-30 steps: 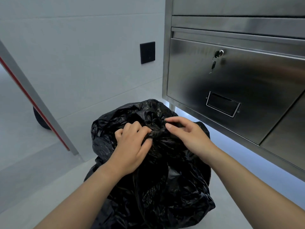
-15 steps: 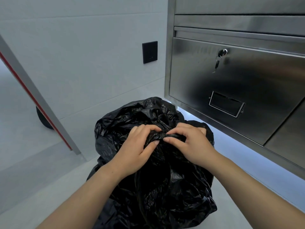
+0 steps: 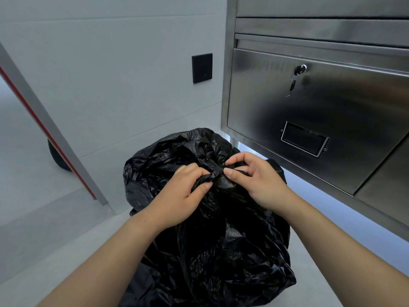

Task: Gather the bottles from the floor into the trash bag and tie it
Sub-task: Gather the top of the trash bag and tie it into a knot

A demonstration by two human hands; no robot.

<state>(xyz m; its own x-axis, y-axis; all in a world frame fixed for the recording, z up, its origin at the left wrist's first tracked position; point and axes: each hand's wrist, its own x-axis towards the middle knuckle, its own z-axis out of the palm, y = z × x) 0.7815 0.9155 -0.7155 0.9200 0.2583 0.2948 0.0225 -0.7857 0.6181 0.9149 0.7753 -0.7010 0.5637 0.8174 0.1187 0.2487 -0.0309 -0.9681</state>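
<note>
A bulging black trash bag [image 3: 212, 251] stands on the pale floor in front of me, its top bunched into a twisted neck. My left hand [image 3: 181, 196] pinches the gathered plastic from the left, thumb and fingers closed on it. My right hand [image 3: 254, 180] grips the same twisted neck from the right, its fingers curled over the plastic. The two hands almost touch at the knot. No bottles are visible; the bag hides whatever is inside.
A stainless steel cabinet [image 3: 332, 111] with a key in its lock [image 3: 299, 69] stands close on the right, lit underneath. A tiled wall with a black socket plate [image 3: 202, 68] is behind the bag. A slanted grey and red post [image 3: 51, 134] and a dark wheel [image 3: 56, 158] are at left.
Both hands have closed in on the bag's twisted neck; the right hand went from resting flat to curling its fingers around the plastic. The view shifted slightly.
</note>
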